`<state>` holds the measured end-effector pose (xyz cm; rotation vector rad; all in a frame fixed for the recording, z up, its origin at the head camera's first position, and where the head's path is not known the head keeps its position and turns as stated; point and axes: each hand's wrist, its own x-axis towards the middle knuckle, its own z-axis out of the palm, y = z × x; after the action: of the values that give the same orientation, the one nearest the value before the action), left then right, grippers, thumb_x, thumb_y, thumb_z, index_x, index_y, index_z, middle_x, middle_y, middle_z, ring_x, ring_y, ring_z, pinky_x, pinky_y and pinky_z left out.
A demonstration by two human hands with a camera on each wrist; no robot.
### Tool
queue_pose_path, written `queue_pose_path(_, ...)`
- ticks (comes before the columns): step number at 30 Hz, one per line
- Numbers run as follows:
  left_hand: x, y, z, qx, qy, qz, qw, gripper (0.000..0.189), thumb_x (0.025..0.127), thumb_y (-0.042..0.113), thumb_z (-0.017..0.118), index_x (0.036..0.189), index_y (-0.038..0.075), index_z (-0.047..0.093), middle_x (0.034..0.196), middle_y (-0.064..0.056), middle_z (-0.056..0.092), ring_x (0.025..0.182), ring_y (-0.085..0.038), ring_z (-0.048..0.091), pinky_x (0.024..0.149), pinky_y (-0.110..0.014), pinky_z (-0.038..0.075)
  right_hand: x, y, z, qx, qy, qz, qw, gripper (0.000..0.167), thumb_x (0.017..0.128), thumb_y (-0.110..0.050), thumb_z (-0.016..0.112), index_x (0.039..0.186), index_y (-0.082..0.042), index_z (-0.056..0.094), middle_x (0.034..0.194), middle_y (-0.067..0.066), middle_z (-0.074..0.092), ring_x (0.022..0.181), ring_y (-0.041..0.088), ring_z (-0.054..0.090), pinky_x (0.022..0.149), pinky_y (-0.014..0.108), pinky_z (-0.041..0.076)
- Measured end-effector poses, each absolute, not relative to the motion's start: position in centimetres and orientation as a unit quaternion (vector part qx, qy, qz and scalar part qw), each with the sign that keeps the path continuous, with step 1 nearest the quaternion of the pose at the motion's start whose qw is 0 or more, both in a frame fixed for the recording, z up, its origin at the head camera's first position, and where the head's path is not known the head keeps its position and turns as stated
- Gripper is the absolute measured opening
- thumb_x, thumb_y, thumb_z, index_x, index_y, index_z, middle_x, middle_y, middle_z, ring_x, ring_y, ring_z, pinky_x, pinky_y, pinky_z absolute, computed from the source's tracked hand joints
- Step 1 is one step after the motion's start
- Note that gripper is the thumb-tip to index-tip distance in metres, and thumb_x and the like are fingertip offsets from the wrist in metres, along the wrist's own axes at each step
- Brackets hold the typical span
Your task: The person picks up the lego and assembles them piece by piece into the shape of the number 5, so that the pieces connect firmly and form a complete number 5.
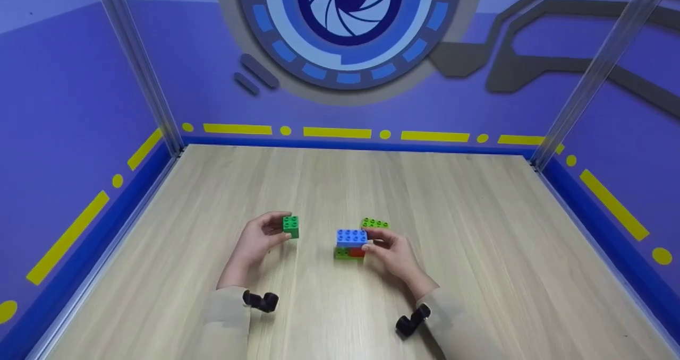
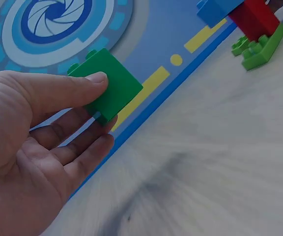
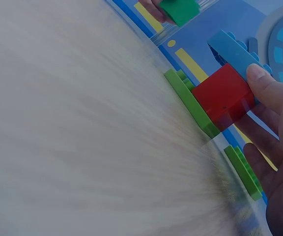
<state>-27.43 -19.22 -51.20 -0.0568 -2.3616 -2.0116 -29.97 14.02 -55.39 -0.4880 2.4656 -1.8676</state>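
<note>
In the head view the left hand (image 1: pixel 258 239) pinches a dark green toy building brick (image 1: pixel 290 226) above the table, thumb on one face and fingers behind. The right hand (image 1: pixel 392 251) holds the right end of a blue brick (image 1: pixel 351 237) between thumb and fingers. That blue brick sits on a red brick (image 3: pixel 224 96), overhanging it to the left. Beneath the red brick lies a flat light green brick (image 3: pixel 190 102) on the table, its left studs showing. The left wrist view shows the same blue, red and light green stack at its upper right.
Just behind the right hand lies another flat light green brick (image 1: pixel 375 222). The wooden table (image 1: pixel 319 190) is enclosed by blue-purple printed walls at the back and sides. A black wrist device (image 1: pixel 260 300) sits on the left cuff, a similar one (image 1: pixel 413 320) on the right.
</note>
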Motion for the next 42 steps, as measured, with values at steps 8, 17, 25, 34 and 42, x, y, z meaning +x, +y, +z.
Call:
queue_pose_path(8, -27.6, -17.4, -51.1, -0.050, -0.752, -0.657, 0.013, 0.048, 0.089, -0.007, 0.072, 0.135, 0.000, 0.062, 0.130, -0.019, 0.066, 0.119, -0.025, 0.065, 0.100, -0.024, 0.055, -29.9, 14.0, -55.3, -0.161, 0.794, -0.586, -0.005, 0.040, 0.090, -0.012, 0.079, 0.128, -0.004, 0.071, 0.124, 0.019, 0.073, 0.116, 0.032, 0.069, 0.099, 0.032, 0.059)
queue_pose_path(17, -27.6, -15.0, -50.8, -0.049, -0.727, -0.684, 0.018, 0.047, 0.089, -0.006, 0.073, 0.135, 0.003, 0.064, 0.130, -0.016, 0.067, 0.121, -0.025, 0.066, 0.095, -0.021, 0.057, -29.9, 13.9, -55.2, -0.157, 0.795, -0.586, -0.003, 0.040, 0.089, -0.010, 0.079, 0.128, -0.004, 0.071, 0.125, 0.019, 0.072, 0.116, 0.033, 0.069, 0.100, 0.034, 0.059)
queue_pose_path(25, -27.7, -12.9, -50.8, -0.057, -0.721, -0.689, 0.040, 0.047, 0.088, -0.003, 0.076, 0.134, 0.004, 0.065, 0.130, -0.015, 0.069, 0.122, -0.026, 0.066, 0.099, -0.023, 0.057, -29.8, 13.9, -55.1, -0.147, 0.795, -0.589, 0.001, 0.039, 0.089, -0.010, 0.079, 0.127, -0.006, 0.072, 0.123, 0.017, 0.073, 0.115, 0.029, 0.070, 0.102, 0.040, 0.058)
queue_pose_path(34, -27.5, -11.1, -50.8, -0.069, -0.727, -0.682, 0.043, 0.047, 0.091, 0.004, 0.076, 0.137, 0.006, 0.063, 0.133, -0.016, 0.068, 0.126, -0.029, 0.065, 0.101, -0.026, 0.057, -29.7, 13.8, -55.2, -0.142, 0.795, -0.589, -0.005, 0.039, 0.090, -0.006, 0.077, 0.128, -0.005, 0.071, 0.123, 0.017, 0.073, 0.115, 0.028, 0.069, 0.101, 0.041, 0.058)
queue_pose_path(42, -27.2, -9.9, -50.8, -0.068, -0.733, -0.675, 0.041, 0.047, 0.092, 0.004, 0.076, 0.137, 0.007, 0.063, 0.132, -0.014, 0.068, 0.125, -0.027, 0.065, 0.107, -0.035, 0.055, -29.9, 13.9, -55.3, -0.162, 0.792, -0.589, -0.003, 0.039, 0.089, -0.011, 0.079, 0.127, -0.006, 0.072, 0.123, 0.017, 0.073, 0.115, 0.030, 0.069, 0.101, 0.039, 0.058)
